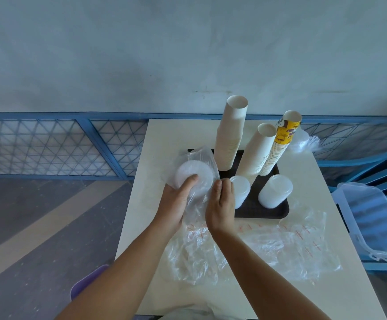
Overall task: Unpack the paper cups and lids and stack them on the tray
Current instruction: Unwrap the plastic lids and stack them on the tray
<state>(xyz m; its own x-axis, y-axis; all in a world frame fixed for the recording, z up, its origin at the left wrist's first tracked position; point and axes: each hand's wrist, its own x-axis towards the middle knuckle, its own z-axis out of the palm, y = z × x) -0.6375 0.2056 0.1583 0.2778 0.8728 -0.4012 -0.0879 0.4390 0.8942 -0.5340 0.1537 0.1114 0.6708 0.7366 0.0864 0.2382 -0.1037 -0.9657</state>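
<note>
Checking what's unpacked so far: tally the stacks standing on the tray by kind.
Plain white cup stacks: 2
Yellow printed cup stacks: 1
Bare lid stacks: 2
Total: 5 on the tray

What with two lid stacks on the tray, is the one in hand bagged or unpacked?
Bagged: clear plastic bag wraps the lid stack held by left hand and right hand.

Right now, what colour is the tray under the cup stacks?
The tray is dark brown, almost black; head view.
</note>
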